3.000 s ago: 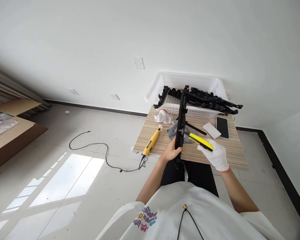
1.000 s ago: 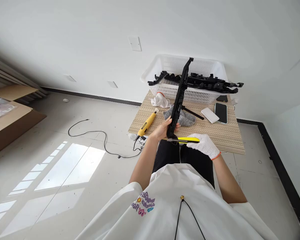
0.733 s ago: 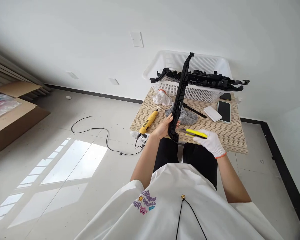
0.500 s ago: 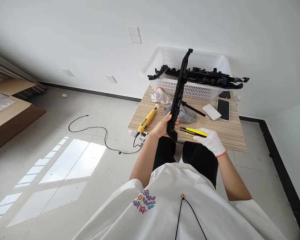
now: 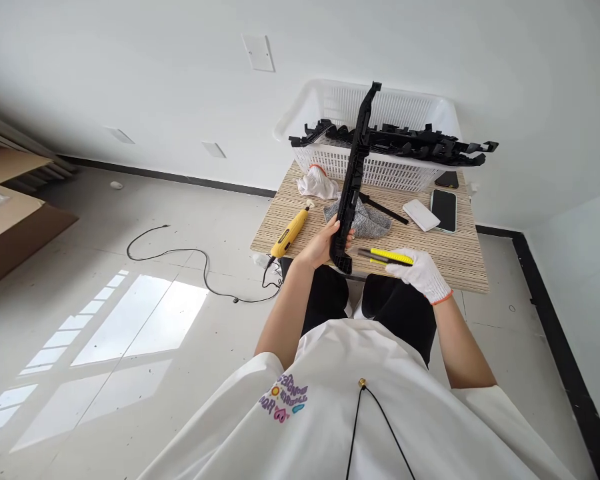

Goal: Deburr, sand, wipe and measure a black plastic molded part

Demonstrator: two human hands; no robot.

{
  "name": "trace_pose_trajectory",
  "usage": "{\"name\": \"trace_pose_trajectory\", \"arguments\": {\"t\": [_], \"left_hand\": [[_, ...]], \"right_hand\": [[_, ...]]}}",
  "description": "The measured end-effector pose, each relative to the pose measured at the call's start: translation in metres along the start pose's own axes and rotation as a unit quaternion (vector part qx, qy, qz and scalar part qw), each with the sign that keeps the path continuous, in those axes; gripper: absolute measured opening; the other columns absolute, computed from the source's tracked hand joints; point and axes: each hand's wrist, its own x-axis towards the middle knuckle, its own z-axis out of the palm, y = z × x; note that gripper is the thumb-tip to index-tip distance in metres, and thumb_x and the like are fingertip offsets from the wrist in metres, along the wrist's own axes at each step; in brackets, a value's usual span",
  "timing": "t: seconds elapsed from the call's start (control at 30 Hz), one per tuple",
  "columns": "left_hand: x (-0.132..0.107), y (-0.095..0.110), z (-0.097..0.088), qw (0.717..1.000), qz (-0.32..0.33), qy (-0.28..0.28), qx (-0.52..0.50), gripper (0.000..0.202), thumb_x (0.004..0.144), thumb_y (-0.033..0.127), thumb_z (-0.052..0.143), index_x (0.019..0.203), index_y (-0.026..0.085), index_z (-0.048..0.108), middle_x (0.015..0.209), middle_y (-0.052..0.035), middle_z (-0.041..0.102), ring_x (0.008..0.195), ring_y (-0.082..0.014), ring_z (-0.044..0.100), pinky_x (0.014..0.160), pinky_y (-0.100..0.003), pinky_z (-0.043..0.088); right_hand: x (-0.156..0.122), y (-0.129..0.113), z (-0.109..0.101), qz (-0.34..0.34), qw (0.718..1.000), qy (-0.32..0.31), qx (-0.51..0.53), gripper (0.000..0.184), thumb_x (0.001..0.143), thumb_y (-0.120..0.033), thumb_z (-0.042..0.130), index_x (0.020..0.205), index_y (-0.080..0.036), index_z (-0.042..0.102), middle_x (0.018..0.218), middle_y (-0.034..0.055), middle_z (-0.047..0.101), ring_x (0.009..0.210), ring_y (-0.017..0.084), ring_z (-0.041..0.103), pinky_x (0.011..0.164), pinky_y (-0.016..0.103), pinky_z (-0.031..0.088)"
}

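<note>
My bare left hand (image 5: 319, 248) is closed around the lower end of a long black plastic part (image 5: 353, 177) with clips and a hooked foot. The part slants up and away over the table, its far end in front of the basket. In my right hand (image 5: 423, 275), which wears a white knit glove with an orange cuff, is a yellow and black utility knife (image 5: 393, 257). Its front end points left at the foot of the part and is blurred; whether it touches cannot be told. Behind the part lies a grey cloth (image 5: 373, 223).
On the wood-striped table (image 5: 455, 267) lie a yellow rotary tool (image 5: 289, 233), a white glove (image 5: 317, 183), a thin black strip (image 5: 387, 210), a white box (image 5: 421, 215) and a phone (image 5: 443, 211). More black plastic parts (image 5: 420, 147) rest across a white basket (image 5: 305, 107). A cable (image 5: 206, 267) trails on the floor.
The whole view has shifted slightly. The black plastic part stays in my left hand and the knife in my right; the knife's front end is now more blurred.
</note>
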Motion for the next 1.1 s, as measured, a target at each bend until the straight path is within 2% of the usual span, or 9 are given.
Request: {"name": "trace_pose_trajectory", "arguments": {"t": [0.1, 0.2, 0.33, 0.47, 0.57, 0.7, 0.83, 0.93, 1.1], "left_hand": [[-0.001, 0.0005, 0.0021, 1.0, -0.003, 0.013, -0.003, 0.046, 0.093, 0.028, 0.059, 0.138, 0.021, 0.048, 0.09, -0.0033, 0.069, 0.077, -0.0144, 0.066, 0.071, -0.025, 0.052], [-0.0008, -0.0001, 0.0014, 1.0, -0.006, 0.025, -0.009, 0.046, 0.094, 0.027, 0.057, 0.138, 0.021, 0.047, 0.092, -0.0034, 0.069, 0.076, -0.0138, 0.065, 0.072, -0.026, 0.052], [0.0012, 0.0002, -0.0007, 0.999, -0.017, 0.02, -0.018, 0.047, 0.093, 0.028, 0.059, 0.138, 0.022, 0.046, 0.096, -0.0038, 0.069, 0.077, -0.0145, 0.066, 0.074, -0.027, 0.052], [0.0028, 0.0027, 0.0004, 0.999, -0.027, 0.019, -0.028, 0.048, 0.092, 0.027, 0.061, 0.137, 0.024, 0.045, 0.094, -0.0029, 0.068, 0.077, -0.0143, 0.066, 0.072, -0.026, 0.053], [0.0031, 0.0039, 0.0014, 0.999, -0.032, 0.018, -0.028, 0.045, 0.092, 0.027, 0.061, 0.134, 0.024, 0.047, 0.093, -0.0025, 0.068, 0.076, -0.0139, 0.066, 0.072, -0.026, 0.053], [0.0038, 0.0031, -0.0001, 0.999, -0.033, 0.02, -0.027, 0.028, 0.092, 0.028, 0.062, 0.118, 0.021, 0.056, 0.092, -0.0029, 0.068, 0.074, -0.0136, 0.065, 0.071, -0.026, 0.054], [0.0043, 0.0028, -0.0016, 0.999, -0.044, 0.018, -0.01, 0.025, 0.094, 0.033, 0.058, 0.11, 0.015, 0.064, 0.091, -0.0063, 0.069, 0.077, -0.0144, 0.065, 0.073, -0.026, 0.054], [0.0041, 0.0039, -0.0013, 0.999, -0.049, 0.001, -0.001, 0.034, 0.095, 0.036, 0.056, 0.118, 0.012, 0.066, 0.093, -0.008, 0.069, 0.079, -0.0147, 0.065, 0.073, -0.025, 0.054], [0.0038, 0.0044, -0.0027, 0.998, -0.056, -0.015, -0.002, 0.039, 0.095, 0.038, 0.057, 0.121, 0.012, 0.067, 0.096, -0.0089, 0.07, 0.079, -0.014, 0.064, 0.074, -0.023, 0.054]], "right_hand": [[-0.0017, 0.0005, 0.002, -0.015, 0.999, -0.041, -0.012, 0.04, 0.068, -0.037, 0.081, 0.104, -0.019, 0.078, 0.086, 0.0042, 0.076, 0.07, 0.019, 0.068, 0.062, 0.026, 0.054], [-0.0024, 0.0027, 0.003, 0.004, 0.998, 0.06, 0.025, 0.046, 0.072, -0.041, 0.077, 0.11, -0.016, 0.075, 0.085, 0.0057, 0.075, 0.07, 0.02, 0.068, 0.063, 0.028, 0.055], [-0.0009, 0.0057, 0.0006, -0.02, 0.999, -0.032, 0.009, 0.039, 0.069, -0.036, 0.08, 0.103, -0.018, 0.077, 0.091, 0.0051, 0.075, 0.075, 0.019, 0.068, 0.066, 0.027, 0.055], [0.0011, 0.0068, -0.0021, 0.03, 0.997, 0.031, 0.059, 0.045, 0.072, -0.04, 0.077, 0.11, -0.017, 0.074, 0.083, 0.0048, 0.074, 0.061, 0.015, 0.063, 0.053, 0.025, 0.05], [0.0012, 0.0064, -0.0031, -0.001, 0.999, -0.039, 0.034, 0.042, 0.066, -0.04, 0.082, 0.102, -0.018, 0.077, 0.093, 0.0058, 0.076, 0.077, 0.02, 0.068, 0.068, 0.029, 0.056], [-0.001, 0.0062, -0.0038, 0.01, 0.998, 0.033, 0.044, 0.044, 0.075, -0.046, 0.075, 0.11, -0.018, 0.075, 0.092, 0.0054, 0.075, 0.081, 0.022, 0.07, 0.073, 0.033, 0.057], [-0.0029, 0.0072, -0.0048, 0.004, 0.999, -0.039, 0.011, 0.04, 0.07, -0.041, 0.079, 0.104, -0.02, 0.077, 0.093, 0.0045, 0.076, 0.08, 0.022, 0.069, 0.076, 0.032, 0.057], [-0.0026, 0.0076, -0.0049, 0.027, 0.999, 0.011, 0.042, 0.041, 0.076, -0.042, 0.073, 0.11, -0.019, 0.075, 0.092, 0.0047, 0.076, 0.074, 0.02, 0.069, 0.068, 0.03, 0.057], [-0.0015, 0.0064, -0.0038, -0.015, 0.999, -0.039, -0.009, 0.036, 0.072, -0.038, 0.077, 0.104, -0.021, 0.077, 0.097, 0.0042, 0.076, 0.084, 0.022, 0.07, 0.075, 0.03, 0.057]]}}
